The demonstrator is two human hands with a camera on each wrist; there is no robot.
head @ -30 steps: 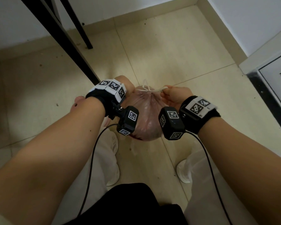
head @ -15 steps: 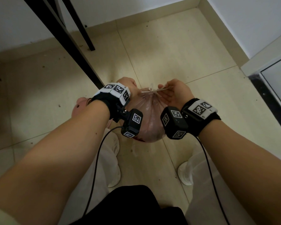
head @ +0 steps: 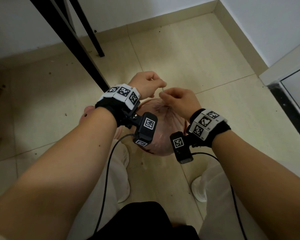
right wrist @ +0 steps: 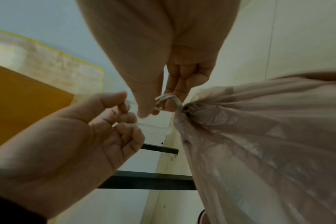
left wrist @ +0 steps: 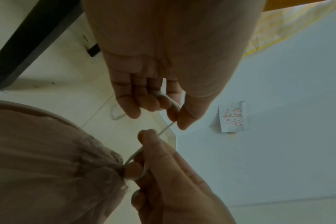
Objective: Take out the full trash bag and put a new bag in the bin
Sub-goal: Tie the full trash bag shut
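A full, pinkish translucent trash bag point(head: 163, 122) stands on the floor between my feet, its neck gathered tight point(right wrist: 190, 107). A thin white drawstring point(left wrist: 164, 130) runs from the neck between both hands. My left hand point(head: 160, 84) is just beyond the neck and pinches the string between thumb and forefinger point(left wrist: 175, 119). My right hand point(head: 163, 97) is directly over the neck, with loops of the string point(right wrist: 168, 100) wound round its curled fingers. A reddish rim point(head: 186, 126) shows beside the bag; whether it is the bin I cannot tell.
Black slanted furniture legs point(head: 73, 42) stand at the back left, close to my left wrist. A wall and skirting point(head: 232, 32) close the corner behind, and a door frame point(head: 284, 87) is on the right. My white shoes point(head: 199, 189) flank the bag. Camera cables hang from both wrists.
The hands, which were pulling the string apart sideways, have come together above the bag's neck. The left hand moved forward, and the right hand turned over onto the neck.
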